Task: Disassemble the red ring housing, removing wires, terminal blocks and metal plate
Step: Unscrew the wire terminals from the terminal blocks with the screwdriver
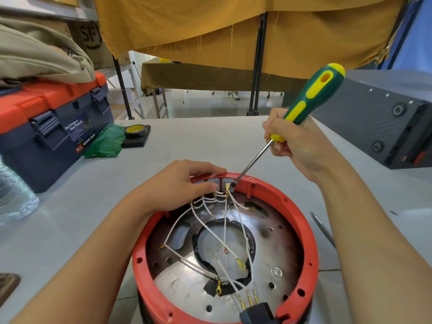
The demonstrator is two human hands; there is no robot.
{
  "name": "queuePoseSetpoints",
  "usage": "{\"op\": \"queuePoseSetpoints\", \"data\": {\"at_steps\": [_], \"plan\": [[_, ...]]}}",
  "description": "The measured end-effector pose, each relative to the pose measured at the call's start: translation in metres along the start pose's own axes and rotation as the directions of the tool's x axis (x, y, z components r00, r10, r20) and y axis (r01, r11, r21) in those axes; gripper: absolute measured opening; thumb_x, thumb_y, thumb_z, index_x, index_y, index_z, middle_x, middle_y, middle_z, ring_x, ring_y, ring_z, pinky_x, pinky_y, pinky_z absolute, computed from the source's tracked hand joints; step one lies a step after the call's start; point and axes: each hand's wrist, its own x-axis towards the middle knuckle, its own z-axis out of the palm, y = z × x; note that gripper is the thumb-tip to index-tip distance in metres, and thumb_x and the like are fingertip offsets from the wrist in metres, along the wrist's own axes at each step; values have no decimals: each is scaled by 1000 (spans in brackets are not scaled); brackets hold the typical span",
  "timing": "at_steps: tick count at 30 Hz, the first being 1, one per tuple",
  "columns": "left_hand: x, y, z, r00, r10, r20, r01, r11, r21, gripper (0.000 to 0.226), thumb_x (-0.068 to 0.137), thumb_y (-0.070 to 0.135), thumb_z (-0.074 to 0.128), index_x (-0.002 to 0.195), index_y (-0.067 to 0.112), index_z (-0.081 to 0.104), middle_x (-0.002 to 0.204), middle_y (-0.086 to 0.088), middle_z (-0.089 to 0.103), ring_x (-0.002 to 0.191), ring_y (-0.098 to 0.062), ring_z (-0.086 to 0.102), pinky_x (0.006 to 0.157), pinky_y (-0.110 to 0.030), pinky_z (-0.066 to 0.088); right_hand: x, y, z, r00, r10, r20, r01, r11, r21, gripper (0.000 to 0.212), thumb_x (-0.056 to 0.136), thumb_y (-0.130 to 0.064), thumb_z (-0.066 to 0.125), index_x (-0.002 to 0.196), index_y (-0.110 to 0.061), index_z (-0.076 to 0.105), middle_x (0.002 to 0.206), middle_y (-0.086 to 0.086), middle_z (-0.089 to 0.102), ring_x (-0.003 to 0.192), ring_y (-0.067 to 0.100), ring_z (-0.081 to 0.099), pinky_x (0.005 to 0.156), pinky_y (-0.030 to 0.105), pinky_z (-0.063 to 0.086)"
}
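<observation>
A grey bench [210, 141] carries everything. At its far left sits a blue toolbox [53, 136] with an orange lid, cloth piled on top; at far right a black box [378, 122] lies at an angle. Nearest, in the middle, stands the red ring housing [301, 220], open side up, with the metal plate [187, 284] as its floor, holed and shiny, black tape round its central opening. White wires [205, 220] with brass lugs fan across the plate from grey terminal blocks [222, 183] set inside the far rim; a black plug [257, 314] with brass pins sits at the near rim. The left hand [177, 183] rests on the far rim, fingers curled over the edge onto the blocks, holding the housing. The right hand [294, 141] grips a green-and-yellow screwdriver [311, 97] low on the handle, shaft slanting down-left, tip at the rightmost block. Beside the toolbox lie a green bag [107, 143] and a tape roll [135, 130] on a black pad. A thin metal tool [323, 228] lies right of the housing.
</observation>
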Motion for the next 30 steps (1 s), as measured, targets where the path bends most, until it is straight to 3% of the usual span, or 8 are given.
{"op": "queuePoseSetpoints", "data": {"at_steps": [7, 15, 20, 25, 30], "plan": [[-1, 0, 0, 1000, -13, -5, 13, 1000, 4, 32, 89, 28, 62, 118, 40, 62, 118, 27, 61, 112, 12, 52, 97, -9, 35, 0, -1, -1, 1000, -3, -13, 3, 1000, 24, 24, 78, -18, 56, 56, -19, 47, 53, -6, 49, 44, 6, 39, 43, 16, 33], [0, 1, 0, 999, -37, -6, 37, 999, 25, 33, 88, 30, 62, 119, 42, 61, 123, 21, 61, 115, 5, 53, 106, -25, 37, 1, 2, 0, 1000, 18, -17, -17, 999, 48, 30, 77, -19, 57, 48, -26, 52, 56, 2, 42, 44, 7, 37, 42, 17, 33], [0, 2, 0, 999, -35, -4, 35, 999, 24, 33, 88, 30, 61, 120, 40, 61, 123, 19, 61, 116, 3, 53, 108, -29, 38, 0, 11, -2, 998, 47, -44, -39, 986, 159, 23, 79, -17, 55, 57, -16, 49, 50, -4, 47, 42, 7, 35, 41, 17, 31], [1, 1, 1, 1000, -26, -3, 26, 1000, 10, 32, 90, 28, 60, 119, 40, 62, 120, 22, 62, 113, 6, 53, 104, -23, 38, -1, 20, -4, 991, 82, -106, -46, 952, 303, 20, 78, -17, 54, 62, -11, 43, 46, -9, 45, 42, 7, 32, 39, 17, 28], [2, 0, 2, 1000, 0, 0, 0, 1000, -14, 31, 90, 24, 60, 118, 39, 62, 120, 23, 62, 113, 9, 53, 101, -15, 37, 0, 30, 16, 988, 149, -24, -142, 969, 200, 32, 89, -4, 53, 60, -15, 43, 53, -5, 50, 40, 6, 32, 39, 15, 29]]}}
